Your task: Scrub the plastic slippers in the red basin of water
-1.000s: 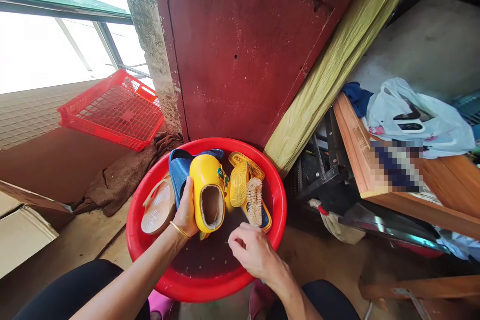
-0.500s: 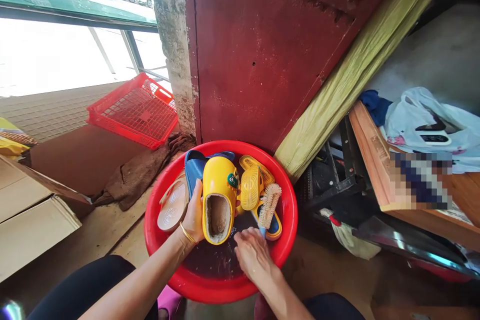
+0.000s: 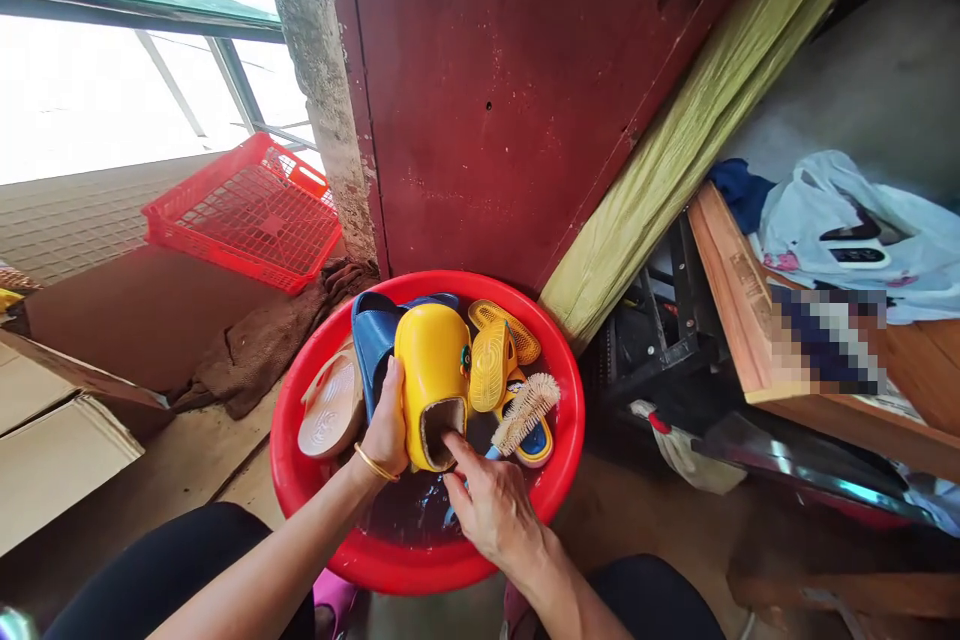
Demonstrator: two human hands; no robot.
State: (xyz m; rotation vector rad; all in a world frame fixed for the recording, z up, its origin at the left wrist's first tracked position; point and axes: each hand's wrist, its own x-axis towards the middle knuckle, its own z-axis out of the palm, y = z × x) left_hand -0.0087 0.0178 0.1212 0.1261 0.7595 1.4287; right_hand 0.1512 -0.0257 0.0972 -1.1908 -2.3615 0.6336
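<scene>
A glossy yellow rounded slipper is gripped in the left hand; a beige-bristled, blue-handled brush is held in the right hand.

Ylw shoe, dk blue slipper, beige sandal, red basin. The brush has tan bristles & lt blue handle; ylw sole w/ concentric lines (crate: red grid). Door dk red, curtain ylw-green.
</scene>
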